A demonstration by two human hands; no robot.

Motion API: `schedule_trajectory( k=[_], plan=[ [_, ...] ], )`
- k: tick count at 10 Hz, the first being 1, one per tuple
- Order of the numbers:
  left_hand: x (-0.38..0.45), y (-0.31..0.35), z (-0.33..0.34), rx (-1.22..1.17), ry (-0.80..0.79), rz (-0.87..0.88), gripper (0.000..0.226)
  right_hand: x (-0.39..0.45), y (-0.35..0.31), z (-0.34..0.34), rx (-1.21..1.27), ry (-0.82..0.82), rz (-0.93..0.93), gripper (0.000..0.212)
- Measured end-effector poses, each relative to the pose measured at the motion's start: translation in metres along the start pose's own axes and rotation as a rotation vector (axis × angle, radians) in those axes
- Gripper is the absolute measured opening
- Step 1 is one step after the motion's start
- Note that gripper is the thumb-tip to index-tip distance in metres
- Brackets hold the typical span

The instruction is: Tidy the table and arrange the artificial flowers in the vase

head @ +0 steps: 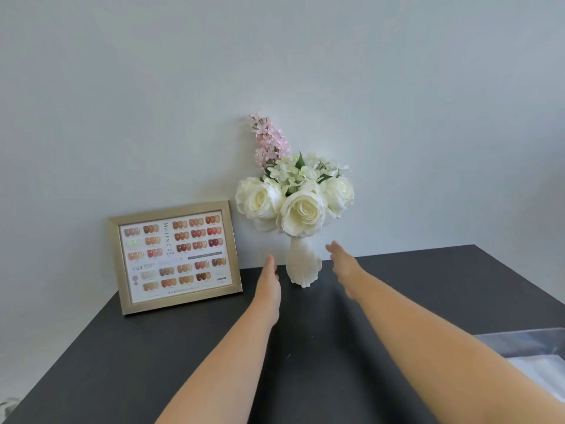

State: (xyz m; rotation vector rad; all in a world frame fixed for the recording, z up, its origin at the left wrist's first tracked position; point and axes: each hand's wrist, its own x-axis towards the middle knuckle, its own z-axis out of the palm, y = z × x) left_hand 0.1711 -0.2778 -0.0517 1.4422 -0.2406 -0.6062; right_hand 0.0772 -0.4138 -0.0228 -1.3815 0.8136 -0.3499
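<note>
At the back of the dark grey matte desk [305,347], close against the pale wall [275,56], stands a white textured ceramic vase [303,264] with a narrow neck and a rounded belly. It is upright and holds a bunch of artificial flowers [295,194]: three large cream-white roses at the front, small pale green-white blossoms with a few green leaves behind them, and one tall spray of small pink blossoms [270,139] rising at the back left, tilted a little to the left.

Both bare forearms reach forward over the desk. The left hand [270,276] is just beside the vase on its left, the right hand [344,261] just beside it on its right, so the vase stands between them. Neither hand touches it. The fingers [331,247] of both hands are loose and extended, grasping nothing.

Left of the vase, a gold-framed picture [175,255] showing rows of nail colour samples leans back against the wall, its lower edge on the desk. At the right edge, part of a clear plastic bag [532,347] is visible.
</note>
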Motion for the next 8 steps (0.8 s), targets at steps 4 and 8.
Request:
schedule_trajectory(
  k=[4,8],
  plan=[
    [0.012,-0.005,0.009,0.106,-0.131,-0.005,0.062,-0.009,0.014,0.027,0.02,-0.012,0.04,0.065],
    [-0.005,-0.044,-0.029,0.634,-0.07,0.255,0.055,-0.062,-0.008,0.006,0.325,0.185,-0.512,0.031]
  ],
)
